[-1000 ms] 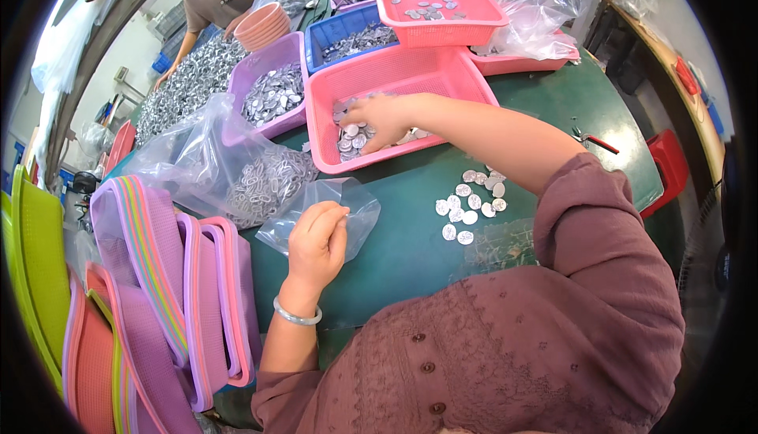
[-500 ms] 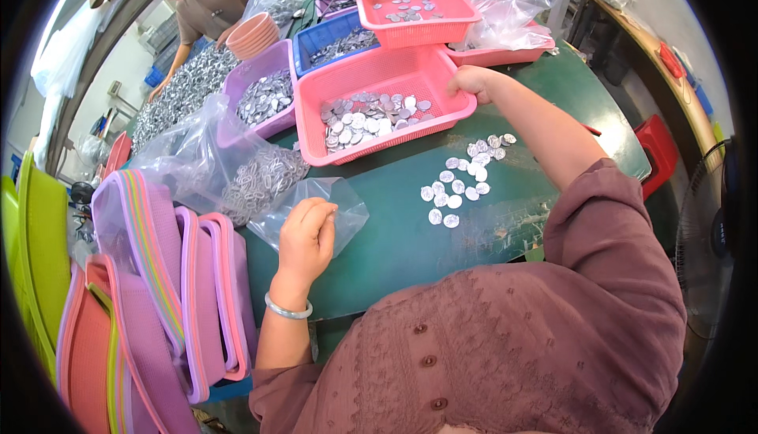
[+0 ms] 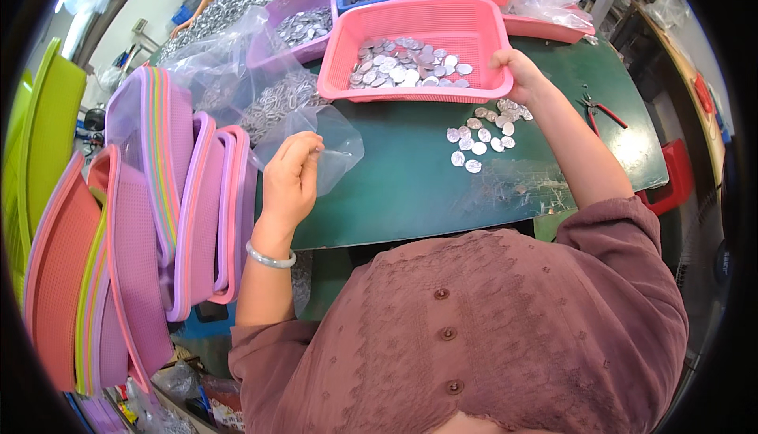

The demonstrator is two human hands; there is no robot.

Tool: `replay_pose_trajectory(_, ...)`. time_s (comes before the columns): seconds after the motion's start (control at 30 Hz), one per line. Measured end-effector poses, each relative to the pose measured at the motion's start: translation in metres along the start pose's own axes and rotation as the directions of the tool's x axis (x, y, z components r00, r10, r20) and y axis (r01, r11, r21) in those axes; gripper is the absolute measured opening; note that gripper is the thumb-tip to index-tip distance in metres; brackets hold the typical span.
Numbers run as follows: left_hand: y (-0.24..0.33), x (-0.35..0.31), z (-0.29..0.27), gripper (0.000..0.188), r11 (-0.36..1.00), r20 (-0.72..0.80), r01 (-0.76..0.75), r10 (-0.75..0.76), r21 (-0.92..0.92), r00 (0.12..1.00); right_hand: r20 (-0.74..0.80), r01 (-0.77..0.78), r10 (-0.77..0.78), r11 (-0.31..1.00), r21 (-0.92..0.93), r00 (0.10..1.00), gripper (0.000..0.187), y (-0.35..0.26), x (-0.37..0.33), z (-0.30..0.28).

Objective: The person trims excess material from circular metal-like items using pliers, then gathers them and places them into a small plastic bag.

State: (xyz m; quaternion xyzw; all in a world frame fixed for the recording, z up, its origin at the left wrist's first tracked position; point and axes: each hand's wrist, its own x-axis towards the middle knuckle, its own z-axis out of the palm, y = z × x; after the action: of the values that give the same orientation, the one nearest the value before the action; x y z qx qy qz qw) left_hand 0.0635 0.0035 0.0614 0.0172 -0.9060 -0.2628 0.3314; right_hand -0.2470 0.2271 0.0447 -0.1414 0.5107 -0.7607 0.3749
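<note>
Sorting station: small metal discs being moved between a pink basket and the counter.

Left to right: stack of upright plastic baskets (image 3: 170, 205), count unclear; left hand (image 3: 290, 177), fingers pinched shut on one clear plastic bag (image 3: 335, 146); one pink basket (image 3: 418, 47) holding several dozen metal discs (image 3: 407, 63); right hand (image 3: 517, 67), fingers curled on the basket's near right rim; about sixteen loose discs (image 3: 482, 130) on the green counter (image 3: 410, 189). Judged step: steadying the basket; next probably calls for gathering the loose discs.
</note>
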Motion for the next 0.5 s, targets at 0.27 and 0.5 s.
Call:
replay_pose_trajectory(0.27,0.003,0.004,0.002,0.011,0.999,-0.113,0.035,-0.039,-0.038,0.993,-0.11,0.281,-0.268,0.951,0.127,0.957,0.062,0.013,-0.02,0.025)
replay_pose_trajectory(0.5,0.009,0.02,0.015,0.009,0.991,0.001,0.133,-0.133,0.027,0.991,-0.053,0.366,-0.362,0.925,0.107,0.931,0.058,-0.031,-0.062,0.014)
